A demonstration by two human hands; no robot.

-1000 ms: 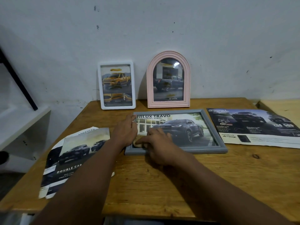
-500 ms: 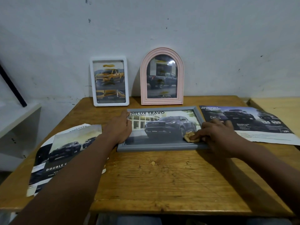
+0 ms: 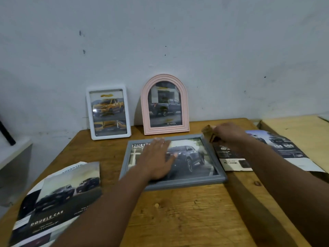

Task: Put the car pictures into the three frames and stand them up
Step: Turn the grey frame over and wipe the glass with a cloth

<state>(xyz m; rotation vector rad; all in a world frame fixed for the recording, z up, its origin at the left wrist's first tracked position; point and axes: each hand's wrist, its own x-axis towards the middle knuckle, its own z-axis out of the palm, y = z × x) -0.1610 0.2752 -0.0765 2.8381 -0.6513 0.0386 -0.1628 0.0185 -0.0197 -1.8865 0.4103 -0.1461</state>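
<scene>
My left hand (image 3: 156, 157) lies with fingers spread flat on the glass of the grey frame (image 3: 216, 179), probably pinning it; it lies face up mid-tabletop, car picture inside, not yet stood. My right hand (image 3: 229, 133) pinches a small tan cloth (image 3: 207, 130) just past the frame's far right corner. The white frame (image 3: 108, 112) and pink arched frame (image 3: 164, 105) stand filled at the tabletop's (image 3: 178, 211) far edge.

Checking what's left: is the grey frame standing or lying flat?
Lying flat on the table: grey frame faces up, left hand pressing its glass.
</scene>
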